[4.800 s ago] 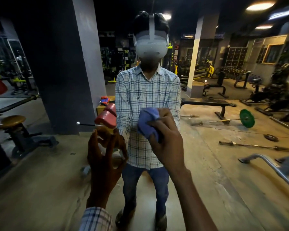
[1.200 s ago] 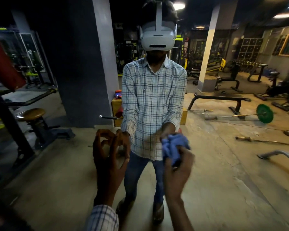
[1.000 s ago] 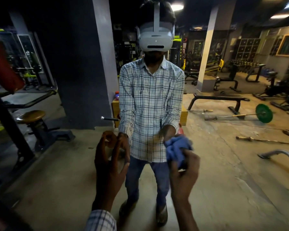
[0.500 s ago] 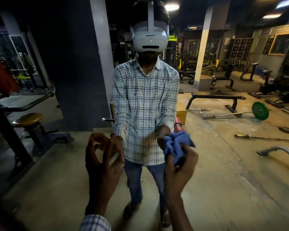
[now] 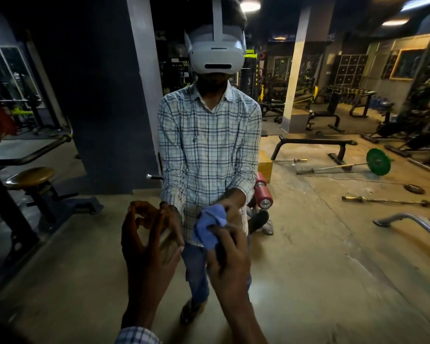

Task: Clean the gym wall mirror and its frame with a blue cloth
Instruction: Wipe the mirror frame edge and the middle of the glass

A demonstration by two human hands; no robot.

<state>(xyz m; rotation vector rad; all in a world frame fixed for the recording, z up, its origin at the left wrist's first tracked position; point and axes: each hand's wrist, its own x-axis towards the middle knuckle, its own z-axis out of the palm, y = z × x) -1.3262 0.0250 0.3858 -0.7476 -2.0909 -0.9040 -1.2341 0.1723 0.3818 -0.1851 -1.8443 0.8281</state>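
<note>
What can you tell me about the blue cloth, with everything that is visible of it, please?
The blue cloth is soft, matte fabric, bunched into a crumpled wad of folds with no flat edge showing. The right hand grips it from below, fingers curled round its lower right part, which is hidden. It sits in front of the reflected person's waist, apparently pressed to the mirror, where the reflected hand meets it. The left hand is apart from it.

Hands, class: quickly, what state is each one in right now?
Left hand: open, fingers raised, holding nothing.
Right hand: closed, gripping the blue cloth.
</note>
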